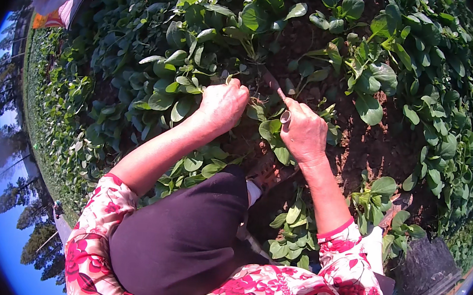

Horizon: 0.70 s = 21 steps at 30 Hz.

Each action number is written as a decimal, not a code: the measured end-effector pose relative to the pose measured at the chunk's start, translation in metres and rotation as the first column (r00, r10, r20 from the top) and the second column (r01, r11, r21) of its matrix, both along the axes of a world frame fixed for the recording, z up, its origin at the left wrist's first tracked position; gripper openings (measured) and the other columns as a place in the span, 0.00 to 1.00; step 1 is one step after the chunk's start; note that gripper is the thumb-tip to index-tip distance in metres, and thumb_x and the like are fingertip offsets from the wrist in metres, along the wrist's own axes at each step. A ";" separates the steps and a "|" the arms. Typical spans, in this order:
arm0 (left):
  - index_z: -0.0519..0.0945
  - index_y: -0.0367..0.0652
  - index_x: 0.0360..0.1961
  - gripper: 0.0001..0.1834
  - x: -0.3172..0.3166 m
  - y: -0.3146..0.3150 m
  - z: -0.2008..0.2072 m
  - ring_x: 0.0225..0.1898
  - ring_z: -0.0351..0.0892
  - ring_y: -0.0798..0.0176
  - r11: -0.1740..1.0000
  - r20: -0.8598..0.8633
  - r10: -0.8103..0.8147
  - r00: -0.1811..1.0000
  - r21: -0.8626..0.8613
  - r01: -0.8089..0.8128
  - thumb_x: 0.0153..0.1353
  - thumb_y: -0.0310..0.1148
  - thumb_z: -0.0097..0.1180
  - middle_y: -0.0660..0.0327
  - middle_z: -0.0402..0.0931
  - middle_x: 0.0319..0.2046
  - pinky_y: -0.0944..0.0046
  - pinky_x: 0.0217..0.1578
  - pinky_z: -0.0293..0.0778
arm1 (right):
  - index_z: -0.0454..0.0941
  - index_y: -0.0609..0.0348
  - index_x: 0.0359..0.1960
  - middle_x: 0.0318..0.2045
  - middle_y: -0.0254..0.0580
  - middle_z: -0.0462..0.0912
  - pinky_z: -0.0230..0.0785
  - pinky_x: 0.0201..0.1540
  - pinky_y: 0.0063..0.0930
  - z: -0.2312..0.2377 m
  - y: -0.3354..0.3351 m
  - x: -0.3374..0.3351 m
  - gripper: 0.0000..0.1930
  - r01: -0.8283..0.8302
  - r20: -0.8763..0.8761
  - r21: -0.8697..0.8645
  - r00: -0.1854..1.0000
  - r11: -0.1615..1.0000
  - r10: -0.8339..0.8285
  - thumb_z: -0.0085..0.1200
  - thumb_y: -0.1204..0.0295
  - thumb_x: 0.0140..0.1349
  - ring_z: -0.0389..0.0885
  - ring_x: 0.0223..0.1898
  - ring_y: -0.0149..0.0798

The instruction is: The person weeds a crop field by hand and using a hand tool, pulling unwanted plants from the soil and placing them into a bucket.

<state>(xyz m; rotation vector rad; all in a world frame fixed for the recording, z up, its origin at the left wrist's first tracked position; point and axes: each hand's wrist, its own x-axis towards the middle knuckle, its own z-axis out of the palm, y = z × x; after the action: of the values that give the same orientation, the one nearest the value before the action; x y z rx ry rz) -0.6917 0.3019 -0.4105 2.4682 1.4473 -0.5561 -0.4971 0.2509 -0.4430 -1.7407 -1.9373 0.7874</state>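
In the middle of the green leafy plants, my left hand is closed low among the leaves. A bit of pale stem pokes out above its fingers, but what lies inside the fist is hidden. To its right, my right hand is wrapped round the handle of a knife. The narrow blade points up and left, its tip down at the soil near the base of a leafy plant. A round, hollow-looking handle end shows beside the thumb. Thin roots or dry stalks lie between the two hands.
Brown soil shows between the plants on the right. My dark-trousered knee and a shoe are close below the hands. A dark flat slab lies at lower right. Something blurred, with orange and white, is at upper left.
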 end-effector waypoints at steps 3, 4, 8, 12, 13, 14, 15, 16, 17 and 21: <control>0.78 0.37 0.29 0.06 -0.006 0.013 -0.020 0.29 0.83 0.53 0.993 -0.111 0.009 0.994 -0.114 -0.022 0.49 0.27 0.56 0.49 0.77 0.32 0.58 0.25 0.78 | 0.79 0.47 0.50 0.24 0.39 0.79 0.75 0.29 0.37 0.002 -0.005 0.003 0.23 0.023 0.016 0.033 1.000 0.999 -0.023 0.59 0.74 0.47 0.82 0.25 0.44; 0.78 0.37 0.31 0.07 -0.008 0.016 -0.024 0.29 0.83 0.53 0.995 -0.101 0.033 0.994 -0.096 -0.042 0.50 0.27 0.56 0.49 0.77 0.31 0.57 0.25 0.78 | 0.79 0.46 0.51 0.24 0.39 0.80 0.76 0.29 0.37 0.002 -0.005 0.003 0.24 0.020 0.015 0.017 1.000 1.000 -0.020 0.58 0.74 0.47 0.82 0.26 0.45; 0.76 0.37 0.38 0.12 -0.015 0.024 -0.044 0.28 0.83 0.51 0.997 -0.071 0.068 0.995 0.027 -0.067 0.51 0.28 0.54 0.49 0.78 0.31 0.56 0.25 0.78 | 0.79 0.49 0.46 0.24 0.40 0.80 0.76 0.29 0.38 0.003 -0.009 0.005 0.20 -0.014 0.023 0.006 1.000 1.000 0.013 0.59 0.73 0.47 0.82 0.25 0.45; 0.75 0.37 0.40 0.13 -0.023 0.033 -0.066 0.28 0.83 0.51 0.980 -0.037 0.060 0.997 0.194 -0.052 0.52 0.30 0.54 0.48 0.79 0.31 0.55 0.25 0.79 | 0.79 0.53 0.40 0.25 0.40 0.80 0.75 0.29 0.38 0.004 -0.014 0.003 0.15 -0.065 0.072 -0.065 0.995 0.996 0.070 0.60 0.73 0.46 0.82 0.25 0.46; 0.75 0.37 0.40 0.14 -0.025 0.035 -0.071 0.28 0.83 0.51 0.979 -0.072 0.057 0.996 0.199 -0.042 0.52 0.30 0.54 0.48 0.79 0.31 0.55 0.25 0.79 | 0.78 0.55 0.38 0.25 0.41 0.80 0.75 0.28 0.39 0.004 -0.014 0.001 0.14 -0.071 0.077 -0.054 0.994 0.996 0.075 0.60 0.73 0.46 0.82 0.25 0.46; 0.76 0.37 0.42 0.15 -0.027 0.040 -0.077 0.29 0.83 0.50 0.986 -0.090 0.055 0.994 0.162 -0.040 0.53 0.30 0.54 0.48 0.79 0.33 0.54 0.25 0.79 | 0.78 0.56 0.38 0.25 0.42 0.80 0.75 0.29 0.39 0.003 -0.015 -0.002 0.15 -0.055 0.082 -0.078 0.995 0.995 0.061 0.62 0.73 0.44 0.82 0.26 0.47; 0.76 0.38 0.43 0.15 -0.029 0.041 -0.081 0.29 0.83 0.50 0.983 -0.092 0.052 0.994 0.179 -0.035 0.53 0.31 0.53 0.48 0.79 0.34 0.54 0.25 0.79 | 0.78 0.56 0.38 0.25 0.42 0.79 0.75 0.29 0.39 0.002 -0.014 -0.005 0.16 -0.048 0.072 -0.075 0.996 0.996 0.054 0.62 0.73 0.44 0.82 0.26 0.47; 0.76 0.39 0.43 0.15 -0.030 0.042 -0.086 0.30 0.83 0.50 0.984 -0.108 0.059 0.992 0.173 -0.040 0.53 0.31 0.53 0.49 0.79 0.35 0.54 0.26 0.79 | 0.78 0.56 0.39 0.25 0.42 0.79 0.75 0.29 0.39 0.000 -0.014 -0.008 0.16 -0.038 0.062 -0.066 0.997 0.997 0.042 0.62 0.73 0.44 0.82 0.26 0.47; 0.77 0.40 0.43 0.15 -0.031 0.042 -0.089 0.30 0.83 0.51 0.985 -0.125 0.065 0.990 0.167 -0.043 0.53 0.31 0.53 0.49 0.79 0.36 0.54 0.27 0.79 | 0.78 0.56 0.39 0.25 0.42 0.79 0.75 0.29 0.39 -0.001 -0.014 -0.010 0.16 -0.025 0.058 -0.082 0.998 0.996 0.030 0.62 0.73 0.44 0.82 0.26 0.47; 0.79 0.43 0.41 0.13 -0.033 0.042 -0.096 0.32 0.83 0.52 0.930 -0.119 -0.084 0.989 0.347 0.121 0.54 0.32 0.53 0.51 0.78 0.39 0.55 0.29 0.79 | 0.79 0.56 0.41 0.25 0.44 0.80 0.75 0.30 0.40 -0.003 -0.019 -0.012 0.17 -0.010 -0.027 -0.025 1.000 1.000 0.010 0.60 0.74 0.46 0.82 0.27 0.48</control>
<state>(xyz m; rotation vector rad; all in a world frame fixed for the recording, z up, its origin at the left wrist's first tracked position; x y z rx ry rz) -0.7249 0.3442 -0.5062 2.8453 1.5844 -0.4819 -0.5089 0.2316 -0.4463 -1.7275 -1.9276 0.8380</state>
